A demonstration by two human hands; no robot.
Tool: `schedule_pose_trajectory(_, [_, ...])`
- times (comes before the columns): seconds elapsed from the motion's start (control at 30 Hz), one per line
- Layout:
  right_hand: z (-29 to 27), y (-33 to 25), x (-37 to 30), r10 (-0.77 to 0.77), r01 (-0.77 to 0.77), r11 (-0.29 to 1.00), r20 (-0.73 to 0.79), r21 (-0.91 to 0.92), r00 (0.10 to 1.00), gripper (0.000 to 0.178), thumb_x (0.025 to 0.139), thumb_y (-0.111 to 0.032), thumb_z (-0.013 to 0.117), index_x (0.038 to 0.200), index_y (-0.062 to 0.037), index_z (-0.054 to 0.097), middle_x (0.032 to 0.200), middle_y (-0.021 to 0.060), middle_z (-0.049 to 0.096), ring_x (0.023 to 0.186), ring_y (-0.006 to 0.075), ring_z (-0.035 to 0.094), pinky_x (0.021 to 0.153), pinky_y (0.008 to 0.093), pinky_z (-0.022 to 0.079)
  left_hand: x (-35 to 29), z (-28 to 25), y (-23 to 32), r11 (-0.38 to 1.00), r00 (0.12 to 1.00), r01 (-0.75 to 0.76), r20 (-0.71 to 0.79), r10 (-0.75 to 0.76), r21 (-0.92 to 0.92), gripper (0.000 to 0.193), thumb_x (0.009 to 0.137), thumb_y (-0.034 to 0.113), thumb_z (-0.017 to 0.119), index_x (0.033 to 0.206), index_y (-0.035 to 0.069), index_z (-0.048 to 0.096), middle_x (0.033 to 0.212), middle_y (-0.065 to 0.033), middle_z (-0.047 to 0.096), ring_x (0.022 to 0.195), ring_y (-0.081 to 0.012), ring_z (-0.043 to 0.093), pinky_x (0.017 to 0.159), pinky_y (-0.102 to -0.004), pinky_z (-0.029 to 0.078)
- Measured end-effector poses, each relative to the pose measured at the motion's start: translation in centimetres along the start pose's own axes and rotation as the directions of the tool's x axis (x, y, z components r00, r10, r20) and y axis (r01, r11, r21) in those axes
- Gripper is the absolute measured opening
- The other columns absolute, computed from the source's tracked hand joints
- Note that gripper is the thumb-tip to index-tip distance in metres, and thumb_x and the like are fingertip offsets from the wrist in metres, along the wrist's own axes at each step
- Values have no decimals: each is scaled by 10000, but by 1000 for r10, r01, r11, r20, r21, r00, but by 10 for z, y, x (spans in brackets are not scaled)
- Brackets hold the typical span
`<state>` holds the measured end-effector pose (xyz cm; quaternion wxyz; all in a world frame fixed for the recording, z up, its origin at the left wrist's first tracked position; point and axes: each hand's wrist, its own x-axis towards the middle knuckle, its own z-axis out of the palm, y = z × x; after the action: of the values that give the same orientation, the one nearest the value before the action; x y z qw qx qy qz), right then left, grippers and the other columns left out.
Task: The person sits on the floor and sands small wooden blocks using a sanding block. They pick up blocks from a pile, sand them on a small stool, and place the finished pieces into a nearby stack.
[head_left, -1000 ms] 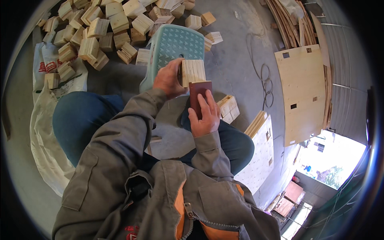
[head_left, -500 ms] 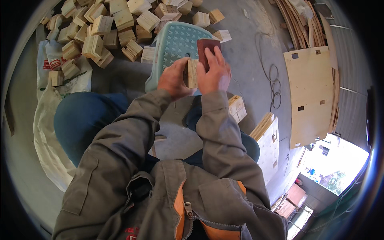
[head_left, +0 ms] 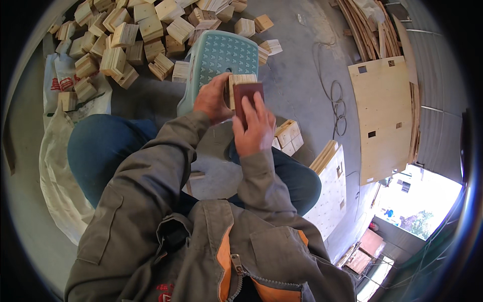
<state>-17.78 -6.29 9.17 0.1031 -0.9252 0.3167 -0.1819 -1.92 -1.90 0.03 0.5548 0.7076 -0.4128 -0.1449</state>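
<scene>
My left hand (head_left: pixel 212 100) is closed around a pale plywood block (head_left: pixel 241 78), fingers on its left side. In my right hand (head_left: pixel 254 132) is a flat, dark red sanding block (head_left: pixel 247 90), gripped along its length. It lies against the right and near part of the plywood block and covers much of it. Both hands are over the near edge of a light green plastic stool (head_left: pixel 229 50). My right fingers are slightly blurred.
Many loose wooden blocks (head_left: pixel 151 27) are heaped beyond the stool at the far left. A white sack (head_left: pixel 63 131) lies at the left. More blocks (head_left: pixel 288 135) stand by my right knee, near stacked boards (head_left: pixel 329 186). Large plywood panels (head_left: pixel 380 116) lean at the right.
My right hand has drawn the sanding block nearer and a little left, across the plywood block. My left hand keeps hold of the plywood block. The whole view has shifted slightly.
</scene>
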Motion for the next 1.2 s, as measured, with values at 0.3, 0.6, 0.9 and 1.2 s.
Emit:
schedule_pose_trajectory(0.3, [-4,-3,-37,-60,65,997,-91,49,994,600,811,-168,854,1398,-179,734,1613,101,564,1296,430,566,1117,563,469,3,-3,7,994,997,64,55,-59,-88,984,686,366,1005,1484,81,505,1378,-200,657,1277,-410,645,1075,-490,508])
schedule_pose_trajectory(0.6, [34,-1,69,-10,9,1000,-76,-12,997,550,837,-231,831,1381,-228,747,1600,35,578,1308,374,576,1121,535,463,-1,2,-4,993,996,77,50,-73,-87,964,695,253,959,1517,120,474,1414,-181,636,1275,-413,643,1071,-496,507])
schedule_pose_trajectory(0.9, [31,3,90,51,-51,999,-12,-7,999,541,882,-282,813,1416,-244,732,1625,23,556,1334,366,566,1135,534,455,0,5,-1,996,999,39,35,-36,-85,1028,636,263,1000,1511,128,477,1407,-166,643,1308,-389,632,1085,-492,499])
schedule_pose_trajectory(1.2, [1,2,-20,-51,53,998,-46,28,998,623,807,-186,864,1416,-191,730,1629,96,550,1314,418,565,1124,548,474,1,2,2,998,999,44,23,-43,-41,947,710,331,981,1490,99,496,1399,-188,648,1279,-405,646,1075,-487,511])
